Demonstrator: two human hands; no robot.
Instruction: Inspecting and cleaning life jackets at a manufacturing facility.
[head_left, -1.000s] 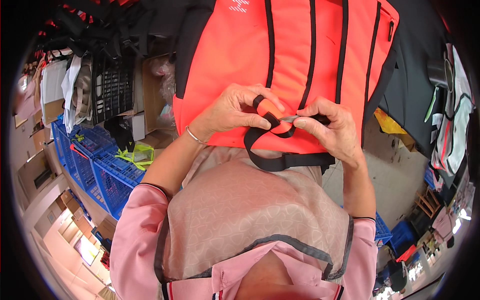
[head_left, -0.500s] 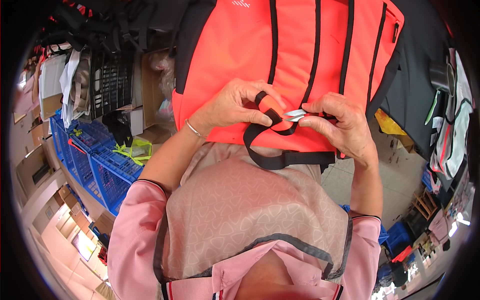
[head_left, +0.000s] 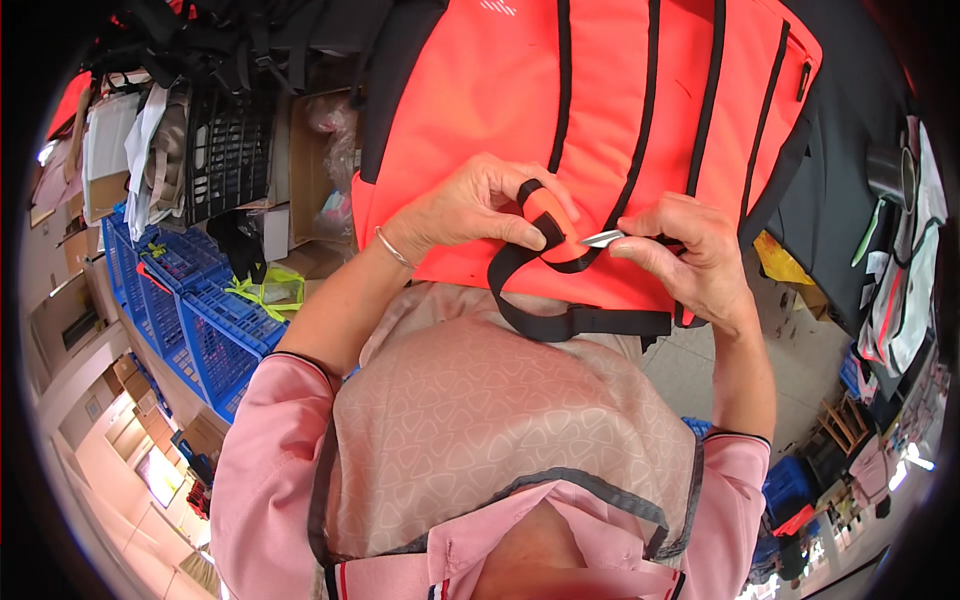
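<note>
Pinching the orange, black-edged fabric tab in the left hand, low over the coral fabric backpack, and gripping pointed silver metal snips in the right hand, hands apart. Tbh, nip tips-only, clear of the flat black webbing strap.

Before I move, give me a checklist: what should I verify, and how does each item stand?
1. Left hand pinching the orange fabric tab with black ends: ok.
2. Right hand gripping the pointed silver metal tool: ok.
3. Tool tip apart from the left hand's fingers: ok.
4. Tool blades fully closed: cannot tell, too small.
5. Black webbing strap lying flat: not ok, it curves below the left hand.
</note>
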